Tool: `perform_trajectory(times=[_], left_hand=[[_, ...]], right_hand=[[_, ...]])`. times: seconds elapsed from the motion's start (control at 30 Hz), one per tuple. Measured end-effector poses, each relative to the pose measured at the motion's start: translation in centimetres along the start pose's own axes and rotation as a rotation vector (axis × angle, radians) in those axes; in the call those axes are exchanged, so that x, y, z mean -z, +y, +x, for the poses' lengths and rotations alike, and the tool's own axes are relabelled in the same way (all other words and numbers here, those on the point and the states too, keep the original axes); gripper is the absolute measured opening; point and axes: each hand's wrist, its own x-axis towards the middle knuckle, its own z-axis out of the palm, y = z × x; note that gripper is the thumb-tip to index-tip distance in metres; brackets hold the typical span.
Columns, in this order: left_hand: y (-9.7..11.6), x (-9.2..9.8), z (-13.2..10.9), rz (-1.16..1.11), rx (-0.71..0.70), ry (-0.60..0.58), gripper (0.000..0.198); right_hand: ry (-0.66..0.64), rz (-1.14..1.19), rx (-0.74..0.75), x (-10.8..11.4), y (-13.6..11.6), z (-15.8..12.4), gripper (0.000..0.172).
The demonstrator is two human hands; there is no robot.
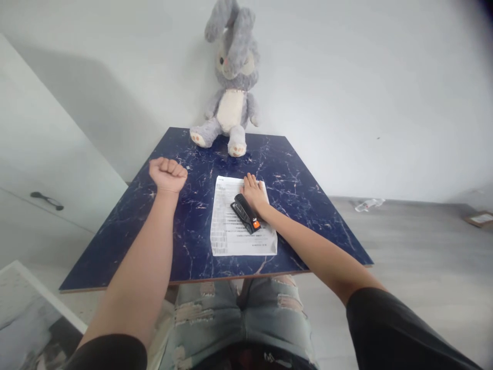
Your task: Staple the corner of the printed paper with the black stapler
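Note:
My left hand (168, 174) is a closed fist, palm side up, above the left part of the blue marbled table (196, 154); nothing shows in it. My right hand (254, 192) lies flat near the top right corner of a printed white sheet (221, 221), its fingers pointing away from me. On the sheet, just below and left of that hand, rests a black stapler (245, 213) with an orange mark at its near end. The stapler lies diagonally, close to my right wrist.
A grey plush rabbit (231, 108) sits at the table's back edge against the wall. A cabinet door with a dark handle (46, 200) stands at the left. White plastic (370, 205) and a box (480, 219) lie on the floor at the right.

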Motion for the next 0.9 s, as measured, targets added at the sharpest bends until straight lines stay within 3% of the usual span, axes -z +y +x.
perform_trajectory(times=[0.1, 0.2, 0.37, 0.53, 0.63, 0.73, 0.8, 0.9], left_hand=[[-2.4, -1.7, -0.2, 0.129, 0.183, -0.025, 0.056], [-4.9, -2.8, -0.4, 0.29, 0.26, -0.086, 0.056], [-8.6, -3.5, -1.2, 0.675, 0.12, -0.151, 0.049], [-9.9, -3.2, -1.6, 1.133, 0.024, -0.298, 0.031], [-10.2, -2.7, -1.4, 1.436, -0.123, -0.469, 0.024], [-10.4, -2.3, -1.2, 1.577, -0.218, -0.579, 0.016], [-10.4, -2.2, -1.1, 1.613, -0.233, -0.581, 0.014], [-10.2, -2.5, -1.3, 1.576, -0.223, -0.553, 0.016]], right_hand=[[-0.003, 0.005, -0.012, -0.1, 0.8, 0.0, 0.065], [-0.001, 0.012, -0.012, -0.2, 0.8, 0.2, 0.064], [-0.018, 0.029, 0.093, -0.2, 1.3, 0.5, 0.062], [0.042, 0.101, 0.159, -0.8, 1.4, 1.1, 0.059], [0.159, 0.285, 0.113, 0.0, 1.6, 1.1, 0.057], [0.217, 0.641, 0.249, 2.7, 3.1, 0.5, 0.044], [0.02, 0.822, 0.435, 5.1, 4.7, -0.1, 0.039], [-0.518, 0.805, 0.658, 7.6, 6.9, -1.0, 0.065]])
